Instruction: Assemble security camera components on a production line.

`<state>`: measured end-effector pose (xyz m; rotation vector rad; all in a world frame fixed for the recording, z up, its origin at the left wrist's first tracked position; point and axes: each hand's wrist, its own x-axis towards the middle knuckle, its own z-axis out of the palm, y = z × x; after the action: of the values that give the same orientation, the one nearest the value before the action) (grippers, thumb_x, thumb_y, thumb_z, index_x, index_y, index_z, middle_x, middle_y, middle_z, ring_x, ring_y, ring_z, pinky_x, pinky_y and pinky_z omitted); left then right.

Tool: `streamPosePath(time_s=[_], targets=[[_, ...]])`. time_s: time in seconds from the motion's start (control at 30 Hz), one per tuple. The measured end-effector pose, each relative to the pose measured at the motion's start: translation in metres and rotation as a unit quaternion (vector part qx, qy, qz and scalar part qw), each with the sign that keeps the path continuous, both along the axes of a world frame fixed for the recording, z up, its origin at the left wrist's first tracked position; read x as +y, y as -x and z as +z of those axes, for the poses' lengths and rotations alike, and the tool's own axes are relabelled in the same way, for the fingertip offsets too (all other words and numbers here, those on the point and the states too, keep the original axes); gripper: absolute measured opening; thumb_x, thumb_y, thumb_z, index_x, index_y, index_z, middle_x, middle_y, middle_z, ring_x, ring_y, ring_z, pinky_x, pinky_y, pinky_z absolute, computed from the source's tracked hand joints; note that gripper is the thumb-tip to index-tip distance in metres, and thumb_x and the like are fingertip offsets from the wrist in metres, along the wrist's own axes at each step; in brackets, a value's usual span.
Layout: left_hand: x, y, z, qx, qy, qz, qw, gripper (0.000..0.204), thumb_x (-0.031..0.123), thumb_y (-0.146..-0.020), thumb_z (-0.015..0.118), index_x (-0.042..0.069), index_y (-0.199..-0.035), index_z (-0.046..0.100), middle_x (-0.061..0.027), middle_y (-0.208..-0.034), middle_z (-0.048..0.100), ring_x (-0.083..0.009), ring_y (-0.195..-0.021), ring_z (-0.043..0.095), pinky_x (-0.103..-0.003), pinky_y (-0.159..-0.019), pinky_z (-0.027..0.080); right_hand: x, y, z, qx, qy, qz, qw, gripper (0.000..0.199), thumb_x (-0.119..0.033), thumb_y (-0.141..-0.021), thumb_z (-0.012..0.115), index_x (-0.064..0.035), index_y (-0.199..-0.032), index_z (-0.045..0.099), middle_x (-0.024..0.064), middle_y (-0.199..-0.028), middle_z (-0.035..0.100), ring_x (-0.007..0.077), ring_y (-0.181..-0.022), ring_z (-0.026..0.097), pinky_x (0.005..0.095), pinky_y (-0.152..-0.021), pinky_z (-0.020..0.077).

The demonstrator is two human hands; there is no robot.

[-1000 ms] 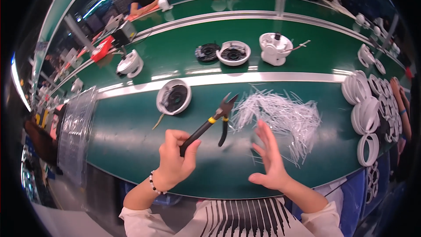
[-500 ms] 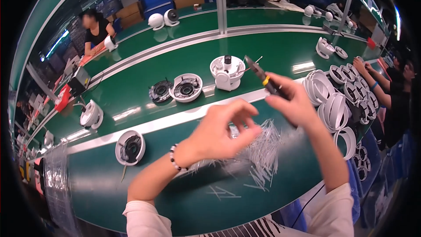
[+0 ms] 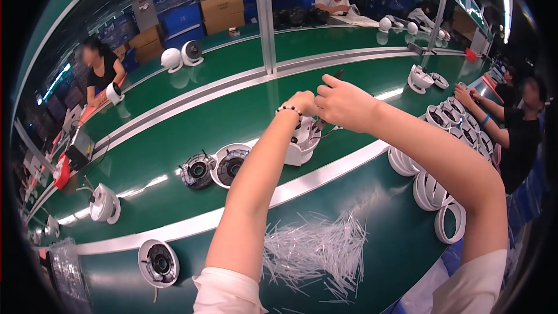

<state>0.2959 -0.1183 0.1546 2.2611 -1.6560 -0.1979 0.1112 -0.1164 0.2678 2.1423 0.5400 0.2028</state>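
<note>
A: Where were both hands at that moment?

B: Both were reached forward over the green tabletop (image 3: 174,134), above a white round housing (image 3: 300,145) that stood on the far green strip, just behind the silver band. The left hand (image 3: 303,103), w/ a bead bracelet (image 3: 289,109) on the wrist, was just above the housing. Its fingers were curled in, but I could not tell if they pinched something.

A: And the right one?

B: The right hand (image 3: 344,103) was touching the left hand, fingers pressed together around the cutting pliers (image 3: 325,113). A dark tip showed above the hand and the grips came out below it, near the housing top.

A: What else lay around?

B: A pile of white cable ties (image 3: 317,247) was on the near strip, between the two forearms. Left of the housing were an open white part w/ a dark inside (image 3: 229,164) and a black round part (image 3: 196,171), side by side. A row of white rings (image 3: 433,189) stood at the right edge. Another white dome unit (image 3: 158,263) lay at the front left. Other persons worked at the far side and at the right.
</note>
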Motion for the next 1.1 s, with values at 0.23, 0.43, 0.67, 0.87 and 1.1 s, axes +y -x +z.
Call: streamPosePath(time_s=[0.23,0.43,0.67,0.87,1.1], targets=[[-0.003,0.016,0.014,0.053,0.038,-0.041,0.997,0.034,0.026,-0.064,0.063,0.008,-0.093,0.061,-0.0129,-0.093,0.061,-0.0296,-0.087,0.057,-0.036,-0.071,0.048,-0.017,-0.009,-0.011,0.024,0.041,-0.009,0.999,0.006,-0.015,-0.068,0.058,-0.0128,-0.069,0.063,-0.0017,-0.072,0.056,0.0151,-0.085,0.051,0.0351,-0.093,0.0310],[-0.006,0.018,0.014,0.032,0.076,-0.053,0.995,0.024,0.024,-0.065,0.062,0.008,-0.083,0.062,-0.0130,-0.085,0.062,-0.0304,-0.081,0.058,-0.037,-0.068,0.048,-0.019,-0.011,-0.016,0.029,0.076,-0.028,0.996,0.008,-0.014,-0.067,0.058,-0.0123,-0.070,0.065,-0.0017,-0.074,0.057,0.0161,-0.085,0.051,0.0344,-0.093,0.0311],[-0.027,0.020,0.009,0.057,0.062,-0.009,0.996,0.026,0.021,-0.063,0.062,-0.001,-0.078,0.061,-0.0218,-0.088,0.060,-0.0336,-0.085,0.058,-0.037,-0.072,0.048,-0.029,-0.001,-0.019,0.017,0.094,-0.023,0.995,0.010,-0.014,-0.067,0.058,-0.0105,-0.072,0.065,-0.0008,-0.074,0.055,0.0165,-0.083,0.050,0.0333,-0.089,0.0328],[-0.020,0.030,0.029,0.119,0.017,0.051,0.992,0.027,0.021,-0.055,0.066,-0.003,-0.066,0.060,-0.0177,-0.079,0.062,-0.0269,-0.076,0.061,-0.032,-0.065,0.049,-0.040,0.006,-0.019,0.024,0.091,-0.058,0.994,0.008,-0.014,-0.067,0.057,-0.0099,-0.071,0.063,-0.0009,-0.071,0.053,0.0165,-0.081,0.050,0.0324,-0.088,0.0333],[-0.019,0.031,0.041,0.114,-0.029,0.041,0.992,0.032,0.024,-0.054,0.072,0.000,-0.072,0.062,-0.0148,-0.083,0.063,-0.0248,-0.078,0.061,-0.032,-0.066,0.050,-0.048,0.011,-0.009,0.021,0.091,-0.053,0.994,0.005,-0.013,-0.067,0.058,-0.0099,-0.070,0.060,-0.0009,-0.070,0.052,0.0161,-0.080,0.049,0.0323,-0.087,0.0333]])
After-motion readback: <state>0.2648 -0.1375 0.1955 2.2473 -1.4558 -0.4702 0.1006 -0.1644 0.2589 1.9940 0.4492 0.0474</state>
